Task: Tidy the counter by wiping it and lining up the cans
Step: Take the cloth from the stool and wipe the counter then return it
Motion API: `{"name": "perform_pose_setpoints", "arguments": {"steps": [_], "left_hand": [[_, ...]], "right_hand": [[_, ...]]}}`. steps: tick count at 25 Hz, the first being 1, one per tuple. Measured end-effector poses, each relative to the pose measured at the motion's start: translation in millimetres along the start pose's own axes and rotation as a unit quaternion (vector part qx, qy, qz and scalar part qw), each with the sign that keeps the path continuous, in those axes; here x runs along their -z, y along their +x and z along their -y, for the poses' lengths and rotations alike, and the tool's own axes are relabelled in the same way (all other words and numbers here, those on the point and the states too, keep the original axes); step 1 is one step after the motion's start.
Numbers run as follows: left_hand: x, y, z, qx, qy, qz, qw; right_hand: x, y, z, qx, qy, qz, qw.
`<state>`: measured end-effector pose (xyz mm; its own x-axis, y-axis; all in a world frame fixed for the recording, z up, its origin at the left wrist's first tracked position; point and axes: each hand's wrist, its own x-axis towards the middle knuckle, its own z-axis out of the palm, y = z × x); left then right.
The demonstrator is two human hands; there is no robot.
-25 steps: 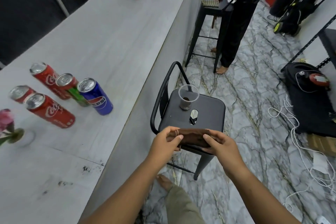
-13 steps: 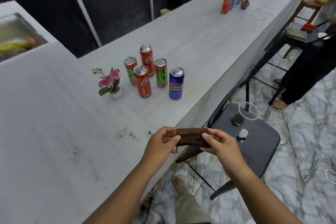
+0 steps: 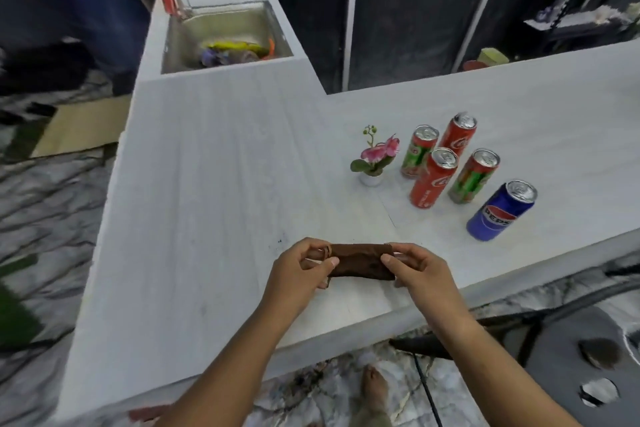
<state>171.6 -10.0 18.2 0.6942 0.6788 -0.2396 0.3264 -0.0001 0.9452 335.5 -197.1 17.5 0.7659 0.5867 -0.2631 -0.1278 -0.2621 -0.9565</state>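
Note:
A folded brown cloth is stretched between my left hand and my right hand, each pinching one end just above the white counter. Several upright cans stand in a loose cluster to the right: a blue Pepsi can nearest the edge, a red Coca-Cola can, a second red Coca-Cola can, a red and green can and another red and green can. A few small dark specks mark the counter beside my left hand.
A small pot with a pink flower stands left of the cans. A steel sink with items in it lies at the counter's far end, with a tap and a red can beside it. A black metal stool stands at lower right.
The view has swung left from the stool to the counter and the sink. Both hands keep hold of the brown cloth, which is now over the counter instead of beside its edge.

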Motion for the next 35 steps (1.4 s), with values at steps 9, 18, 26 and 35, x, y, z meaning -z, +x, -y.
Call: {"name": "perform_pose_setpoints", "arguments": {"steps": [9,18,26,35], "left_hand": [[96.3,42.7,2.1,0.007,0.032,-0.143,0.989],[127.3,105.6,9.7,0.03,0.105,-0.174,0.979],[132.3,101.1,26.7,0.002,0.102,-0.148,0.984],[138.0,89.6,31.8,-0.051,0.179,-0.133,0.973]], "right_hand": [[-106.7,92.7,45.2,0.046,-0.094,0.121,0.987],[-157.6,169.1,51.0,0.064,-0.183,0.134,0.972],[-155.9,167.0,40.0,0.133,-0.253,0.152,0.946],[-144.7,158.7,34.8,0.184,-0.301,0.157,0.922]]}}
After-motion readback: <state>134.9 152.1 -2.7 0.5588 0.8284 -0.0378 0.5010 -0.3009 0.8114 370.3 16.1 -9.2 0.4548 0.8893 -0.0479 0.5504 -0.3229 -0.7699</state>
